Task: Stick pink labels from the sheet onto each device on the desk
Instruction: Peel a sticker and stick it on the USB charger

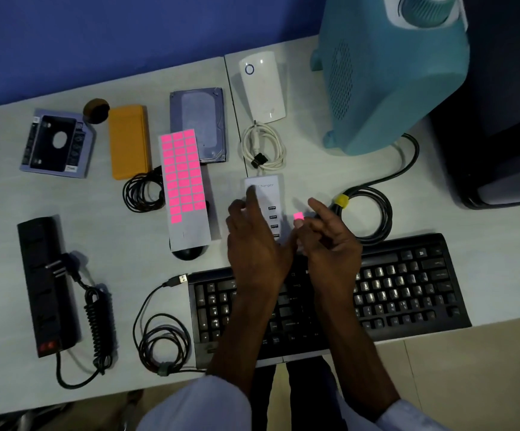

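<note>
A sheet of pink labels lies mid-desk, its lower end resting on a black mouse. My right hand holds one pink label at its fingertips, just right of the white USB charger. My left hand rests on the charger, index finger stretched along its left side. Other devices: black keyboard, black power strip, orange case, hard drive, drive caddy, white plug-in box.
A teal appliance stands at the back right with its black cord coiled near my right hand. A dark computer tower fills the far right. White cable and black cable coils lie between devices.
</note>
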{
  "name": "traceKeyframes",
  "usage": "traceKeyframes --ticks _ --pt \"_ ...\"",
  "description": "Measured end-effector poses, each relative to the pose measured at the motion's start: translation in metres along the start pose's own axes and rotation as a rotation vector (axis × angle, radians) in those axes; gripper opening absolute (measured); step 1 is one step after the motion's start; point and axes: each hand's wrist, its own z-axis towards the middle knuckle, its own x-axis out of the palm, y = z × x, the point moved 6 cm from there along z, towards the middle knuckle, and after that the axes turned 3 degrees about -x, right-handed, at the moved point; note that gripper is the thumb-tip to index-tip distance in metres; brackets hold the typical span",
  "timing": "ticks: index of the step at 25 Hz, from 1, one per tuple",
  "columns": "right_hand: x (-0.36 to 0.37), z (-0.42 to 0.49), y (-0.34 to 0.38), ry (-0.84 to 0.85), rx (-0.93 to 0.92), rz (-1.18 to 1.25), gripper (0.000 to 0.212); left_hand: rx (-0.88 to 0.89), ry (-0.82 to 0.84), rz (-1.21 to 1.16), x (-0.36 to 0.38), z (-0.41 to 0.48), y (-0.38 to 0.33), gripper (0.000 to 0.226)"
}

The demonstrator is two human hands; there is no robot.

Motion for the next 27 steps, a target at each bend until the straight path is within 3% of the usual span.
traceKeyframes --ticks 3,6,8,11,13,19,27 --pt "-0.008 0.003 0.007 -0.016 -0.055 -0.064 0.018 -0.034 -0.024 0.059 0.014 0.009 0.005 0.1" --pt "-0.01 0.004 0.011 -0.018 -0.042 -0.038 0.01 0.008 0.001 -0.074 0.004 0.013 0.006 0.1" --pt "-0.008 0.004 0.013 -0.009 -0.021 0.0 0.01 -0.075 0.141 -0.445 0.004 0.023 0.016 0.092" --pt "0.001 0.004 0.018 0.025 -0.005 0.058 0.011 -0.365 0.477 -1.35 0.005 0.024 0.028 0.082" --pt "0.009 0.003 0.023 0.054 0.006 0.071 0.013 -0.514 0.576 -1.68 -0.001 0.011 0.024 0.066" --pt "0.035 0.001 0.013 0.201 0.088 0.06 0.009 -0.662 0.472 -1.827 -0.009 -0.004 0.024 0.039" --pt "0.055 0.003 0.002 0.193 -0.017 -0.053 0.014 -0.677 0.406 -1.693 -0.013 -0.008 0.027 0.057"
